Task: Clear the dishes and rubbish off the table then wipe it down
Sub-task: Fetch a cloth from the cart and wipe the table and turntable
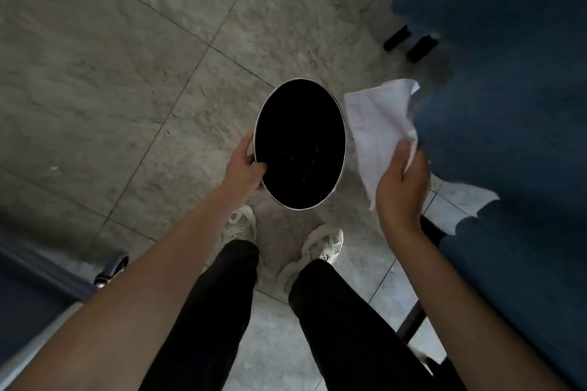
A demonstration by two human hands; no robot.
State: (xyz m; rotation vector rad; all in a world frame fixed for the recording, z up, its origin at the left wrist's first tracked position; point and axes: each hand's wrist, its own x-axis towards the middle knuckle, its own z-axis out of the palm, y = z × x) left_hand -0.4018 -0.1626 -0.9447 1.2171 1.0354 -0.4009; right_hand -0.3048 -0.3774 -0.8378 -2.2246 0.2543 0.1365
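My left hand (246, 165) grips a round black bowl (300, 144) by its thin pale rim; right hand (401, 182) pinches a creased white cloth (378, 124) above grey stone floor tiles (127, 73).

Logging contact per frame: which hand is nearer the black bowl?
Left. The left hand grips the black bowl at its rim; the right hand holds a white cloth beside it.

**Plate and cloth held above the floor**

The plate (300, 144) hangs over the tiled floor (111, 73), ahead of the person's two shoes (324, 243). The left hand (246, 165) grips its left rim. Just right of the plate is the cloth (379, 124), held in the right hand (401, 182). Further right stand the chairs (508, 105), their legs on the floor.
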